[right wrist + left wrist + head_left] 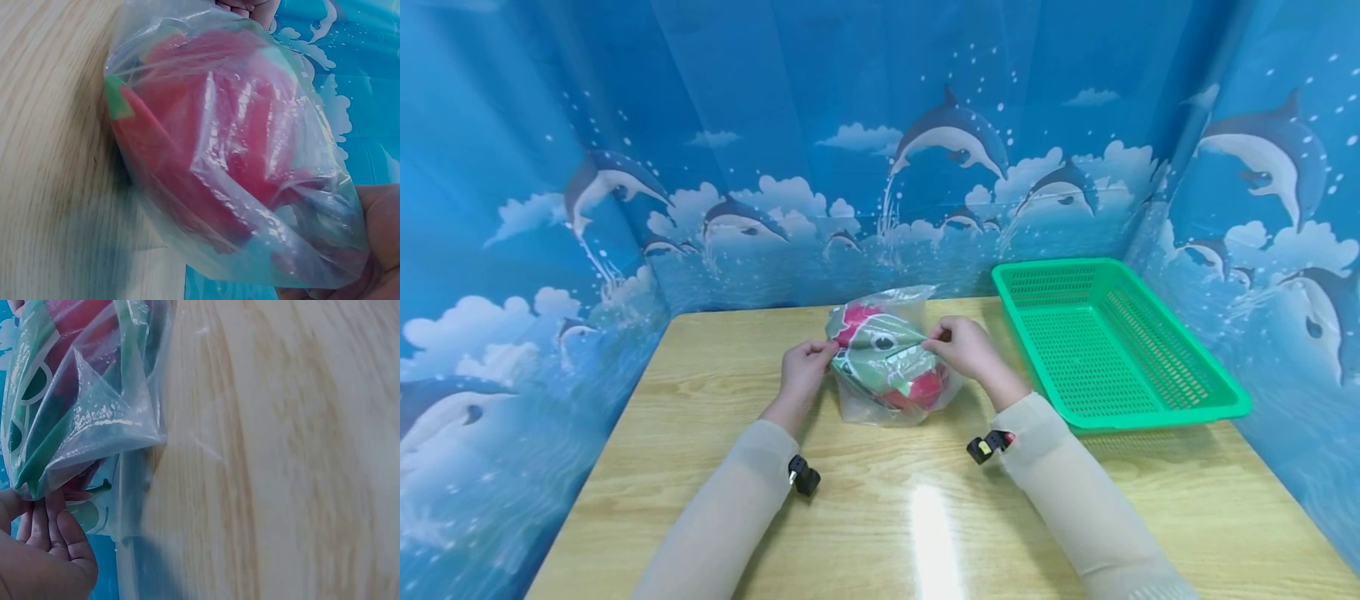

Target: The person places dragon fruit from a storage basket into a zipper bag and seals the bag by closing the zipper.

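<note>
A clear plastic bag (pixel 880 358) printed with a green and pink cartoon face stands on the table, held between my two hands. My left hand (pixel 802 371) pinches its left side with thumb and fingers. On the other side, my right hand (pixel 966 346) pinches the plastic near the printed eye. Through the film in the right wrist view I see red-pink fruit with green tips (pixel 219 137), looking like dragon fruit. The left wrist view shows the bag's film (pixel 100 419) gathered into a point at my left fingertips. Part of my right hand is behind the bag in its wrist view.
A green perforated plastic basket (pixel 1157 421) stands at the right of the wooden table (pixel 700 400), close to my right forearm. Blue dolphin-print sheeting (pixel 812 100) hangs behind the table and along both sides. Small black cameras are worn on both wrists.
</note>
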`<state>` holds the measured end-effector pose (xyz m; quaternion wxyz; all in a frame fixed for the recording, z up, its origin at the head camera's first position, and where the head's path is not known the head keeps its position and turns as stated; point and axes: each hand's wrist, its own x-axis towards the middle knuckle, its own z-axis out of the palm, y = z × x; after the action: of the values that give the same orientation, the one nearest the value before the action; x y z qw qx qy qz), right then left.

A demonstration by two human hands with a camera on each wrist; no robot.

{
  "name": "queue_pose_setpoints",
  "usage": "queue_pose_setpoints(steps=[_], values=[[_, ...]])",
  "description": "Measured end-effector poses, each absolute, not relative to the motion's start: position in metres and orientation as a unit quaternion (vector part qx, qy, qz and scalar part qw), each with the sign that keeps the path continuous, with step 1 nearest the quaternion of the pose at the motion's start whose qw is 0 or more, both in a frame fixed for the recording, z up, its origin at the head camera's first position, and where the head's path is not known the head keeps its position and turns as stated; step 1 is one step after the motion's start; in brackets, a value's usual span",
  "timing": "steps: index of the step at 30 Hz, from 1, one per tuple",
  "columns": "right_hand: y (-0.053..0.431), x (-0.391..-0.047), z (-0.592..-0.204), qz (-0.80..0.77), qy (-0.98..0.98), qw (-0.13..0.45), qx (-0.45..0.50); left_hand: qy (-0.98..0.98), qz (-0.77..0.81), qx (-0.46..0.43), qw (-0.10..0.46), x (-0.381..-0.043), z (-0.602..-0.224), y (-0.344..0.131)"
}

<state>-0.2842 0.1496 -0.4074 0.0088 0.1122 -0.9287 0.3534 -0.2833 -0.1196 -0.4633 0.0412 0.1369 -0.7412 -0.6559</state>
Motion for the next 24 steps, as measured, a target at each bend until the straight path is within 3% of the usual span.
queue_pose_setpoints(steps=[13,24], values=[[0.147,-0.286,-0.409,0.355,-0.928,0.014,0.109,-0.812,-0.573,0.11,-0.027,-0.274,-0.457,-0.127],[0.153,-0.281,-0.406,0.371,-0.92,0.017,0.124,-0.816,-0.571,0.089,-0.031,-0.266,-0.453,-0.133]])
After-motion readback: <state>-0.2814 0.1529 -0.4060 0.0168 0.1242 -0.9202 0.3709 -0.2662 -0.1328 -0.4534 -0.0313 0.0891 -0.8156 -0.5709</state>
